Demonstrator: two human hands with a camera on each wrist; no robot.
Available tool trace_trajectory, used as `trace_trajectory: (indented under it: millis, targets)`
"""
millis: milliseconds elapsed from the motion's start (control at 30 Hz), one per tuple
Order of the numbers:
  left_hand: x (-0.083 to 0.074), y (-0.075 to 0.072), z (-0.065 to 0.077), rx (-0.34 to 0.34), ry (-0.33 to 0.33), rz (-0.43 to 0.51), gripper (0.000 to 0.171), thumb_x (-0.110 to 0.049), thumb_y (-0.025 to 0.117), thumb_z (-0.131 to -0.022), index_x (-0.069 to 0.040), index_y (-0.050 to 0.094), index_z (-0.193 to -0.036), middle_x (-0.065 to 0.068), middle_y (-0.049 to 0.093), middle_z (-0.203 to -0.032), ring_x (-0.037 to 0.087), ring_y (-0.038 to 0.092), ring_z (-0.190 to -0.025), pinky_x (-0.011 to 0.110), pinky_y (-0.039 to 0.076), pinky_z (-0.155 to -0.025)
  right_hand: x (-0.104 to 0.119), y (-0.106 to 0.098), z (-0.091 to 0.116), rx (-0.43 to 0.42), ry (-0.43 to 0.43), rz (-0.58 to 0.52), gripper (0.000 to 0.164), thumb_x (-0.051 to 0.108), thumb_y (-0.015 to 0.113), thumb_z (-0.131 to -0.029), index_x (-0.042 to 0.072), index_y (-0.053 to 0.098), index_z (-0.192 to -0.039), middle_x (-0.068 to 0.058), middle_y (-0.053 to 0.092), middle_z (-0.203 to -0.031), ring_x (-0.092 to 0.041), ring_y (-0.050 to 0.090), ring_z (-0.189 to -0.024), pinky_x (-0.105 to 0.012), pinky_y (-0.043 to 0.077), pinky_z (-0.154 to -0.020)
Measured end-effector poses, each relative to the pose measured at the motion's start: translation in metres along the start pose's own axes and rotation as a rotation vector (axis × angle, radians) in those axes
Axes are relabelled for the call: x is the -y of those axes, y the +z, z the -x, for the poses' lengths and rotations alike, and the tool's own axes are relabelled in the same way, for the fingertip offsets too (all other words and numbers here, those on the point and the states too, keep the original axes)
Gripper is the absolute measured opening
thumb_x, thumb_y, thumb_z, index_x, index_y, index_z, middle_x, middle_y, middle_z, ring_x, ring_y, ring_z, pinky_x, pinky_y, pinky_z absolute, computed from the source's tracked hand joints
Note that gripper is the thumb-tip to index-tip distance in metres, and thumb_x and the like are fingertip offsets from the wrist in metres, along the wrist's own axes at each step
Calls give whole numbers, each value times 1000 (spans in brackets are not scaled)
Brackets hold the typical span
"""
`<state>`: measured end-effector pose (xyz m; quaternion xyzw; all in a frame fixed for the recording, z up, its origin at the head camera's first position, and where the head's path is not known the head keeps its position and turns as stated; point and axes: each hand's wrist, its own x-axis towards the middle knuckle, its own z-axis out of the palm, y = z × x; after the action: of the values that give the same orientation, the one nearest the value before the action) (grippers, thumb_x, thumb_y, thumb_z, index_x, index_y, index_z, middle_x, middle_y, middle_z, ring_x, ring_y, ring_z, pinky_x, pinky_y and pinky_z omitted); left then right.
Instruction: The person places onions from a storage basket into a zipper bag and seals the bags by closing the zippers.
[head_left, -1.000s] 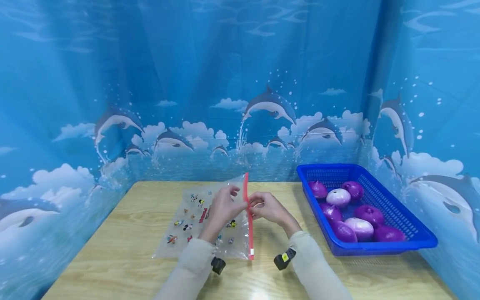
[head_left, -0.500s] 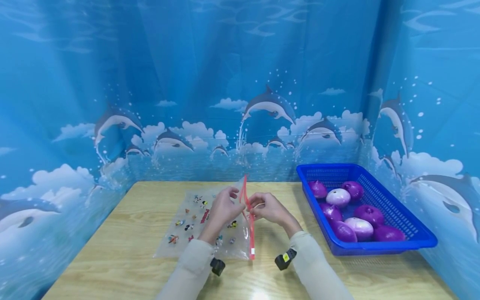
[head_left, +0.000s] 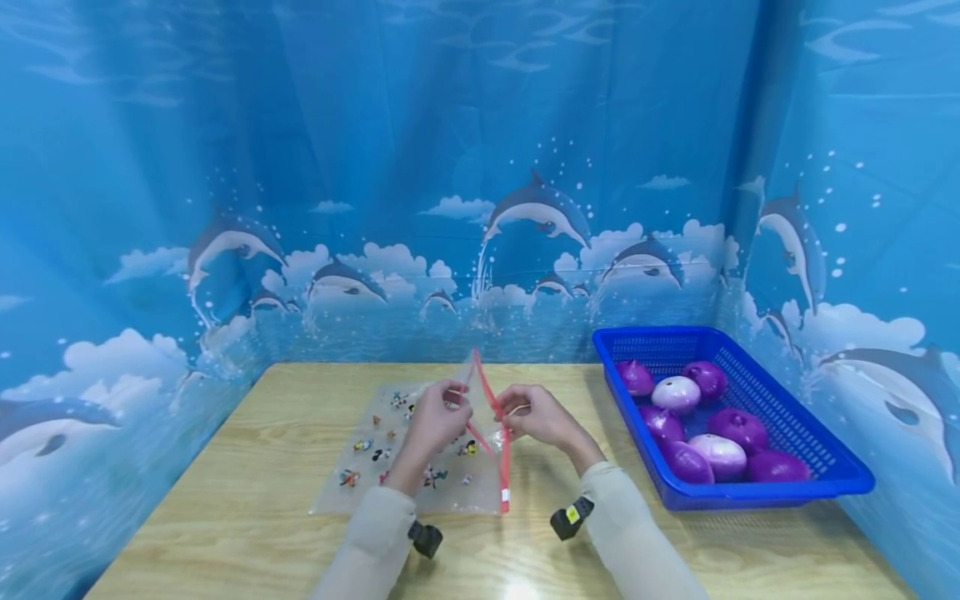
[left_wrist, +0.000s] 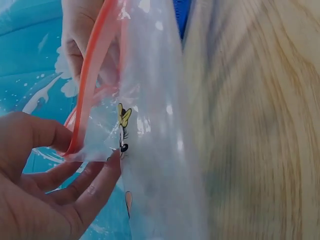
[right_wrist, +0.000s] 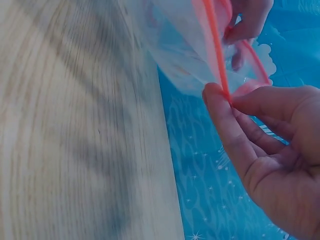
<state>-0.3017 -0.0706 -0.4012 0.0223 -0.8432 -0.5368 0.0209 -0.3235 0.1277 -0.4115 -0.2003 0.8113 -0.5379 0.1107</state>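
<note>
A clear zip bag (head_left: 352, 496) printed with small cartoon figures lies on the table, its red zip edge (head_left: 505, 479) facing right. My left hand (head_left: 435, 421) pinches one lip of the mouth between thumb and fingers, as the left wrist view shows. The opposite lip is pinched by my right hand (head_left: 542, 417); in the right wrist view the thumb and index finger (right_wrist: 225, 117) meet on the red strip (right_wrist: 216, 55). Between the two hands the mouth gapes. A white slider (head_left: 505, 495) sits at the near end of the zip.
To the right stands a blue plastic basket (head_left: 813, 417) holding several purple onions (head_left: 738, 431) and paler ones (head_left: 717, 457). Behind the wooden table (head_left: 225, 467) hangs a blue dolphin-print curtain (head_left: 420, 167).
My left hand has moved left and slightly down with its lip of the zip bag, and the mouth has parted from closed to gaping. My right hand has stayed nearly still.
</note>
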Motion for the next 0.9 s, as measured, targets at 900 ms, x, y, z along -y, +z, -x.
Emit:
trace_trajectory:
  millis: [900]
  targets:
    - [-21,-49,16,131,32,-25,47,6,74,-84,-15,73,-125,10,73,-119,22,70,-97,34,65,-70,-3,-3,1,-40,20,50,31,-6,55,-99,-10,62,-129,-26,76,-105,-26,78,-82,-33,68,-72]
